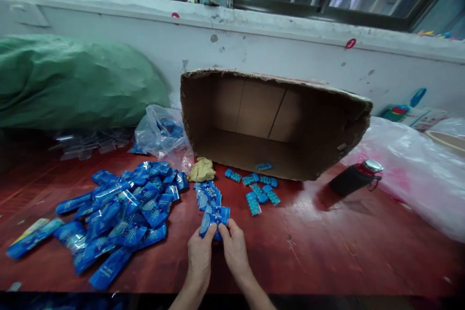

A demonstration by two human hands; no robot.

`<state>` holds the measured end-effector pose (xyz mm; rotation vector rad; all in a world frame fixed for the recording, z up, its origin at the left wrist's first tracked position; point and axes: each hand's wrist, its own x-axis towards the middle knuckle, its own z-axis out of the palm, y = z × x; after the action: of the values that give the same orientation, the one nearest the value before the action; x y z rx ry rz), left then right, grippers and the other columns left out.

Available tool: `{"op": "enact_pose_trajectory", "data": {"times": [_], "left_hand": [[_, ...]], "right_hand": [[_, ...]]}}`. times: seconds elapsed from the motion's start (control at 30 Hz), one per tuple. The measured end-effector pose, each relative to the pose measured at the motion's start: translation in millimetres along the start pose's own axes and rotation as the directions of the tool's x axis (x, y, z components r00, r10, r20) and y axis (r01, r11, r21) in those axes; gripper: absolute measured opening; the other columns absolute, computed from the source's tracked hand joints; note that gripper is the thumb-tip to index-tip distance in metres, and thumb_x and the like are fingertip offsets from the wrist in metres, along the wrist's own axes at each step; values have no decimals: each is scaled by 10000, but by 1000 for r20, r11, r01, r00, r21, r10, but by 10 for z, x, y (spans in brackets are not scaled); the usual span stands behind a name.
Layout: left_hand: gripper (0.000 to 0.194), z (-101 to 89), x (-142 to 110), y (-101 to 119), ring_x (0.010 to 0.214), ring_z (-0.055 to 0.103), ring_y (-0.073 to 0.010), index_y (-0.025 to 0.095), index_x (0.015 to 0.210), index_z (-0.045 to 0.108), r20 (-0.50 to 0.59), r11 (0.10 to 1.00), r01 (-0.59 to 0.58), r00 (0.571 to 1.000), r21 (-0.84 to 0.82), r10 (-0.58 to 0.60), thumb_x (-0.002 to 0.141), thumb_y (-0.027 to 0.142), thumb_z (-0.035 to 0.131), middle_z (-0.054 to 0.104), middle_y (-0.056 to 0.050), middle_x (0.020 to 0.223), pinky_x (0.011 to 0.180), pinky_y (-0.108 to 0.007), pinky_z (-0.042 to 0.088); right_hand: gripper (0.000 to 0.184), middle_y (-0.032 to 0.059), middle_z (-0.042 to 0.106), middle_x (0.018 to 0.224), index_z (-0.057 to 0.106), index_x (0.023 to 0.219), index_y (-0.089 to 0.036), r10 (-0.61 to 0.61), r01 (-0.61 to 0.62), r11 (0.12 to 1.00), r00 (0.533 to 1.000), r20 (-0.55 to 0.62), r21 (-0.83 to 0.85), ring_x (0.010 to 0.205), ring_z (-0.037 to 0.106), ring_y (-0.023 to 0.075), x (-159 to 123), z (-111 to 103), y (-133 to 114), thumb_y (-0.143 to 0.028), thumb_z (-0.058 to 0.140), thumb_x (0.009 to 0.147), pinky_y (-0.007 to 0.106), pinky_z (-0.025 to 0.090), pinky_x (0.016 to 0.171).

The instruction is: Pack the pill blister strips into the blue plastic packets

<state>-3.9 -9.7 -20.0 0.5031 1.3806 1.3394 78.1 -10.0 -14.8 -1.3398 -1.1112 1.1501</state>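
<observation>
Both my hands pinch a blue printed packet (pixel 217 215) above the red table, thumbs on its near side. My left hand (pixel 200 252) grips the left end and my right hand (pixel 234 248) the right end. Just beyond them lies a stack of flat blue printed wrappers (pixel 208 194), overlapping in a row. To the left spreads a big pile of glossy blue packets (pixel 127 208). Several small teal dotted packets (pixel 253 203) lie ahead and to the right, one of them just inside the cardboard box. What is inside the held packet cannot be seen.
An open cardboard box (pixel 250 106) lies on its side against the wall. A crumpled yellow cloth (pixel 202 169) touches its left corner. A dark bottle (pixel 350 179) stands at right beside clear plastic bags (pixel 410 160). A green sack (pixel 80 82) and a clear bag (pixel 160 131) sit at left.
</observation>
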Motion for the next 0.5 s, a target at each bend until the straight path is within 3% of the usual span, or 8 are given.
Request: {"op": "enact_pose_trajectory", "data": {"times": [0.17,0.33,0.43,0.5], "left_hand": [[313,53,-13,50,544,584,-155,111,691,659,69,991,88,994,-96,-82,513,362,719,661,-37,606,529,-264,447],[310,17,-51,168,464,542,-108,104,673,639,267,962,249,940,-109,-214,514,351,738,633,-23,556,448,-220,420],[289,-15,-91,219,423,508,-77,107,651,622,272,959,264,935,-107,-227,492,304,761,610,3,521,413,-189,397],[297,-29,-117,233,405,495,-70,111,647,608,248,951,286,936,-118,-250,486,303,767,598,12,503,398,-181,391]], "right_hand": [[213,-48,439,587,434,637,-190,-24,21,998,999,-40,-63,557,409,108,-14,9,-18,-322,418,803,200,336,512],[266,-61,386,552,385,589,-193,-58,55,994,998,-29,-100,528,372,93,-25,-85,-76,-328,416,815,190,316,489],[315,-61,384,534,405,551,-185,-120,131,967,991,63,-217,516,382,88,-68,-201,-182,-316,400,837,187,301,477],[342,-47,438,558,463,555,-180,-168,211,904,975,146,-371,543,441,96,-40,-315,-280,-322,383,855,191,327,510]]}}
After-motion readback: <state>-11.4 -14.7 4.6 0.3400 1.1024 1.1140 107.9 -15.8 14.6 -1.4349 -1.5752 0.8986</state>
